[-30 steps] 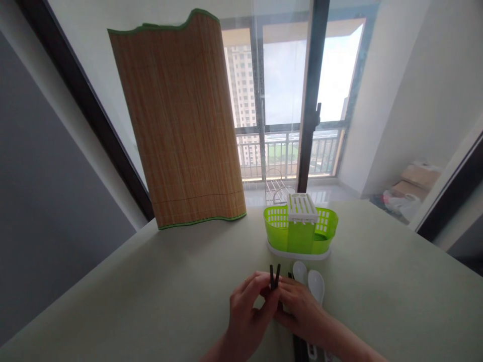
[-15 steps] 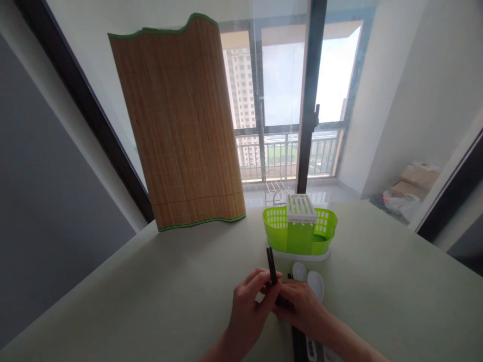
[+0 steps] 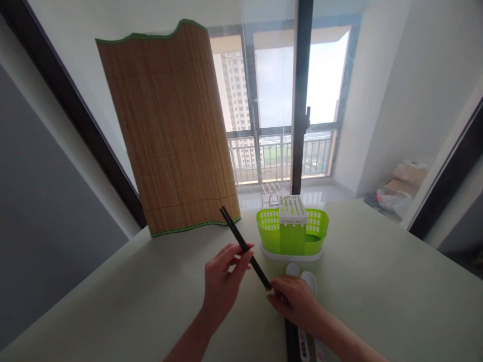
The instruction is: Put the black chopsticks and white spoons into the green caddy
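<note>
A pair of black chopsticks (image 3: 236, 232) is held up at a slant over the table, tips toward the upper left. My left hand (image 3: 222, 279) pinches them near the middle between thumb and fingers. At their lower end, the thumb and index finger of my right hand (image 3: 296, 301) close around the tip of the handles. Beneath my right forearm and hand lie more black chopsticks (image 3: 291, 339) and two white spoons, the left spoon (image 3: 293, 270) and the right spoon (image 3: 310, 282), bowls pointing away from me. My right hand covers part of them.
Beyond the spoons stands a lime-green utensil basket (image 3: 292, 240) with a white slatted top and white base. A bamboo mat (image 3: 169, 136) stands upright at the back left of the pale table (image 3: 124, 296), before a window. Cardboard boxes (image 3: 409, 176) sit beyond the right edge.
The chopsticks have come up and left with my left hand, now showing most of their length at a slant. My right hand stays by their lower end. The view has shifted slightly.
</note>
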Demonstrator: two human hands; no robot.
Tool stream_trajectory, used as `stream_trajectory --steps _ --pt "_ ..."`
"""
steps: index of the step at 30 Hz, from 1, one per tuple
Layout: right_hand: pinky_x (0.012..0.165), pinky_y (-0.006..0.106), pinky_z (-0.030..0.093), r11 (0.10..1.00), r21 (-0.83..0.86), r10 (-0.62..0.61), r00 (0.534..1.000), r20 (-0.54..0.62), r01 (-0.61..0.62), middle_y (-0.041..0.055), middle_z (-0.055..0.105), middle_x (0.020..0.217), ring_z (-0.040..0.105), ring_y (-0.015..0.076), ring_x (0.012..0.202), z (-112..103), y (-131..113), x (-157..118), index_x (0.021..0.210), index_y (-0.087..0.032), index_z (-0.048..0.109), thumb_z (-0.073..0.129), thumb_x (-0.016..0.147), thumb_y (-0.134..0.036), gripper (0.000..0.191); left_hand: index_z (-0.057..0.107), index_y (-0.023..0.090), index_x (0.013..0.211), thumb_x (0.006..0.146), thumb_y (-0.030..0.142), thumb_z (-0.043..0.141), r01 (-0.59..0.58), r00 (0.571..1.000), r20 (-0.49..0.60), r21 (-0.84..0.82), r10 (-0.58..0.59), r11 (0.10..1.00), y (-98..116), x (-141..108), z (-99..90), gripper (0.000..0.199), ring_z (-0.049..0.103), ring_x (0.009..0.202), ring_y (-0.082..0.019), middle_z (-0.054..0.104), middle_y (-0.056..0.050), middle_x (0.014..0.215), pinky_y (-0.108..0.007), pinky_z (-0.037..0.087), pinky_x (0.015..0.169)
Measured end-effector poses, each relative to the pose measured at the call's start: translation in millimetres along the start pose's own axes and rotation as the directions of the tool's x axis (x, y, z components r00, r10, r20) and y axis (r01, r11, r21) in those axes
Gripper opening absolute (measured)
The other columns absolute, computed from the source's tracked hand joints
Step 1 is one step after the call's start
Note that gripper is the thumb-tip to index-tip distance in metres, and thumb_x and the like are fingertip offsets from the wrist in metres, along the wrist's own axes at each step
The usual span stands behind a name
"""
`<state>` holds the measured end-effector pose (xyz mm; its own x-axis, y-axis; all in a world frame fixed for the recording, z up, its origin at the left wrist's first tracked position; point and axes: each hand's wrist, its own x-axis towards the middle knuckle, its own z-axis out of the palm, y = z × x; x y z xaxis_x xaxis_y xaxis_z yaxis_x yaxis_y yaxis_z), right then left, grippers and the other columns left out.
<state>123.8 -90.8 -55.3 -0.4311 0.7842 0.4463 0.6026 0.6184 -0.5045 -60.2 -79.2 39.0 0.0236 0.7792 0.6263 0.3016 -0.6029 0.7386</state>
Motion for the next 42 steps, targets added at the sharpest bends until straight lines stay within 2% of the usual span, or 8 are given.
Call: stream_trajectory --steps 3,6,11,15,20,25,33,42 --pt "0.061 0.022 0.036 1.0 -0.015 -0.014 1.0 0.007 0.014 -0.0014 0.062 0.072 0.055 0.0114 0.065 -1 2 1 0.084 -0.022 0.059 0.048 0.088 -0.02 0.012 0.069 0.019 0.093 0.081 0.033 0.064 -0.058 0.975 -0.218 -0.02 0.052 0.998 15 39 -5.4 0.02 0.061 0.06 -0.007 0.068 0.0 0.085 -0.018 0.055 0.056" --pt "0.062 0.022 0.036 0.998 -0.052 -0.033 0.999 0.016 0.034 -0.0016 0.063 0.072 0.056 0.0121 0.067 1 3 2 0.084 -0.022 0.06 0.049 0.086 -0.017 0.012 0.07 0.019 0.093 0.08 0.037 0.064 -0.097 0.961 -0.258 0.009 0.096 0.995 19 77 4.2 0.023 0.063 0.066 -0.009 0.069 0.0 0.086 -0.018 0.055 0.057" --pt "0.064 0.023 0.037 0.993 -0.114 -0.032 0.999 0.017 0.034 -0.0014 0.064 0.074 0.058 0.0131 0.07 3 7 1 0.083 -0.022 0.06 0.05 0.085 -0.016 0.012 0.07 0.017 0.097 0.083 0.037 0.057 0.002 1.0 0.029 0.173 -0.007 0.985 -14 118 44.5 0.028 0.066 0.071 -0.013 0.071 -0.003 0.083 -0.021 0.054 0.059" --pt "0.065 0.023 0.037 0.989 -0.145 -0.036 0.999 0.028 0.04 -0.0013 0.065 0.076 0.058 0.0138 0.072 3 8 2 0.083 -0.023 0.06 0.05 0.084 -0.016 0.012 0.072 0.016 0.088 0.083 0.034 0.056 0.039 0.963 0.231 0.393 -0.14 0.919 -40 131 74.9 0.024 0.066 0.075 -0.016 0.072 -0.004 0.081 -0.023 0.053 0.062" --pt "0.066 0.025 0.038 0.976 -0.209 -0.052 0.997 0.06 0.064 -0.0009 0.065 0.076 0.058 0.0149 0.073 2 3 4 0.081 -0.023 0.059 0.05 0.084 -0.018 0.011 0.072 0.016 0.079 0.079 0.027 0.058 0.044 0.926 0.313 0.469 -0.213 0.882 -54 137 99.9 0.018 0.066 0.071 -0.016 0.07 -0.002 0.071 -0.023 0.051 0.061" --pt "0.069 0.025 0.038 0.968 -0.24 -0.055 0.995 0.081 0.073 -0.0005 0.065 0.076 0.058 0.0152 0.075 1 2 4 0.08 -0.023 0.059 0.049 0.085 -0.019 0.012 0.072 0.018 0.091 0.078 0.02 0.059 0.024 0.901 0.359 0.518 -0.243 0.855 -58 141 109.3 0.019 0.066 0.073 -0.015 0.072 -0.003 0.081 -0.022 0.048 0.059" --pt "0.069 0.025 0.038 0.964 -0.257 -0.049 0.993 0.104 0.075 -0.0005 0.065 0.076 0.058 0.0153 0.074 4 5 3 0.08 -0.023 0.059 0.05 0.085 -0.019 0.011 0.06 0.02 0.118 0.085 0.025 0.052 -0.085 0.936 0.329 0.554 -0.124 0.828 -50 117 94.2 0.034 0.065 0.079 -0.016 0.071 -0.004 0.096 -0.025 0.048 0.07" --pt "0.069 0.027 0.039 0.965 -0.259 -0.011 0.989 0.15 0.05 0.0014 0.067 0.078 0.061 0.0173 0.076 7 8 1 0.083 -0.022 0.061 0.051 0.085 -0.019 0.01 0.062 0.023 0.11 0.089 0.025 0.047 -0.247 0.961 0.256 0.627 0.104 0.739 -38 83 79.1 0.026 0.058 0.102 -0.019 0.065 -0.004 0.11 -0.028 0.046 0.082"
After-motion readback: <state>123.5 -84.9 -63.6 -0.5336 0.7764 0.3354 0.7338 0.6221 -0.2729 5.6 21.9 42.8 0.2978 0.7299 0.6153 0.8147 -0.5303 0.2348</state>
